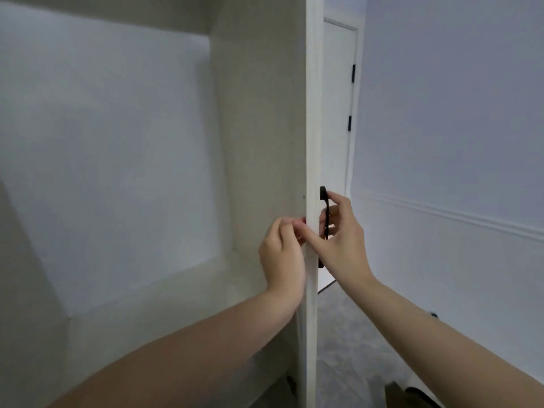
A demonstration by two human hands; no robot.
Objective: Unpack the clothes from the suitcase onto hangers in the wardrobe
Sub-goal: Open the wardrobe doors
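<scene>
We see a home bedroom: white wardrobe (259, 128) standing open, panelled door (338, 107) with black hinges, pale walls (456, 98) with a moulded rail, grey carpet (347, 348).

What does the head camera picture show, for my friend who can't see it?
Two hands hold an open white wardrobe door edge-on: the right hand grips its black handle, the left hand holds its inner edge. No clothes or hangers show.
</scene>
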